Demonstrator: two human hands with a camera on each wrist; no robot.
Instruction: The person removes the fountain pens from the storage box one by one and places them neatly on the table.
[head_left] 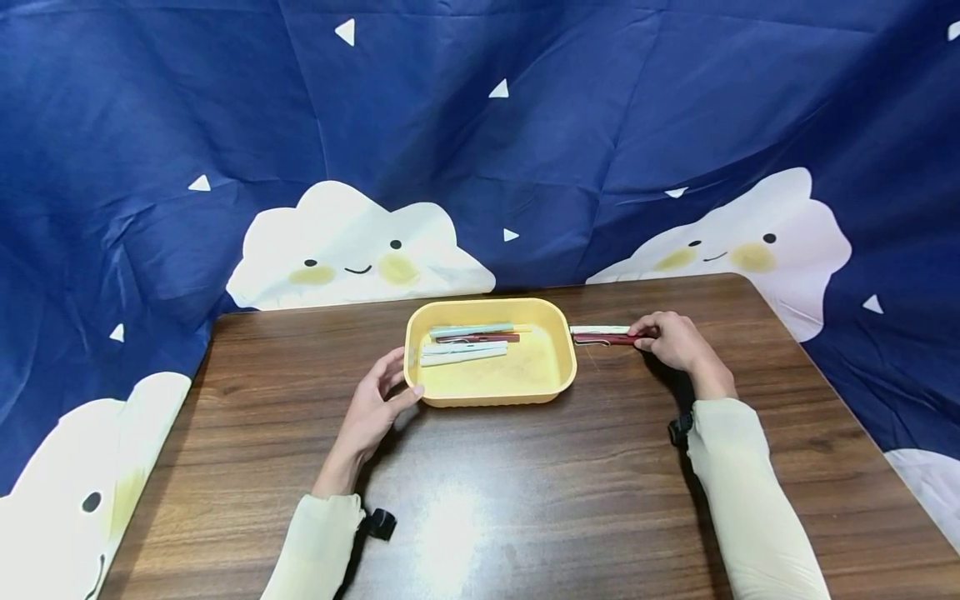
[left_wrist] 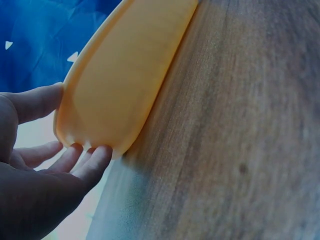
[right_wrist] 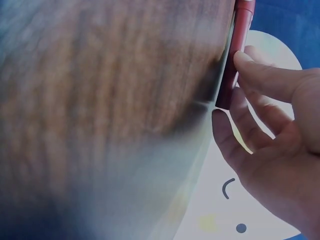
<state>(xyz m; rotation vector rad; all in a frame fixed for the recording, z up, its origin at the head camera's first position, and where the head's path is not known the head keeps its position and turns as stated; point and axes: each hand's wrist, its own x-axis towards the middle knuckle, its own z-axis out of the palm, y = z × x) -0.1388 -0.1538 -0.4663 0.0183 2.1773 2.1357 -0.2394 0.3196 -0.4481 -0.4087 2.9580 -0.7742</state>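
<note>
Red pen [head_left: 618, 340]: just right of bin [head_left: 491, 400], beside white pen [head_left: 600, 330] | right hand [head_left: 678, 342]: pinching its end away from bin | left hand [head_left: 371, 408]: grasping bin's left end | judged light, stiff, smooth, slip-prone; best held mid-barrel, thumb opposing finger.

Silver-clipped dark red pen [head_left: 618, 339] just right of open-topped yellow tray [head_left: 534, 368]

On the wooden tabletop [left_wrist: 235, 120], the left hand [left_wrist: 47, 187] grips the yellow tub [left_wrist: 112, 85] from the left, fingertips [left_wrist: 103, 154] against its wall.
</note>
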